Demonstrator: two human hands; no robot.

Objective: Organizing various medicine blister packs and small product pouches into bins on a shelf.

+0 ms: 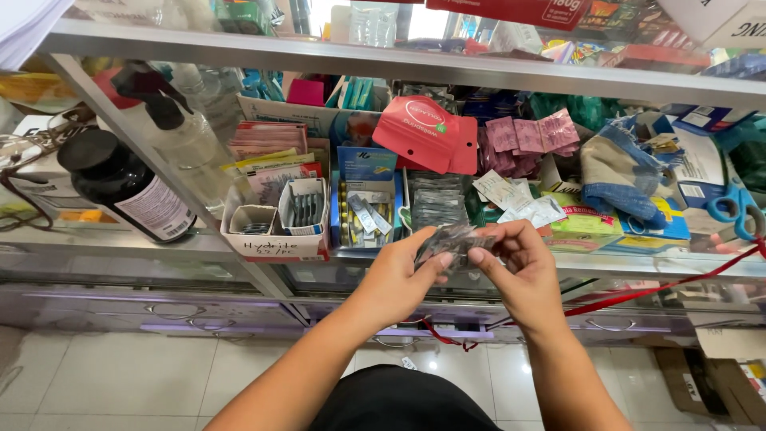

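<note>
My left hand [399, 275] and my right hand [519, 267] meet in front of a glass shop counter [239, 243]. Both hands pinch the same bunch of small dark grey foil sachets [456, 241]; the left grips it from the left side, the right from the right with thumb and fingers over its top. Just behind the bunch, a stack of similar grey sachets [435, 199] lies in a box on the counter shelf.
A dark bottle [128, 187] and a spray bottle [179, 120] stand at left. White and blue boxes [279, 219] of small packets fill the shelf, with red pouches [427, 132], pink sachets [531, 136], blue scissors [738, 209] and a red string [662, 287]. Tiled floor lies below.
</note>
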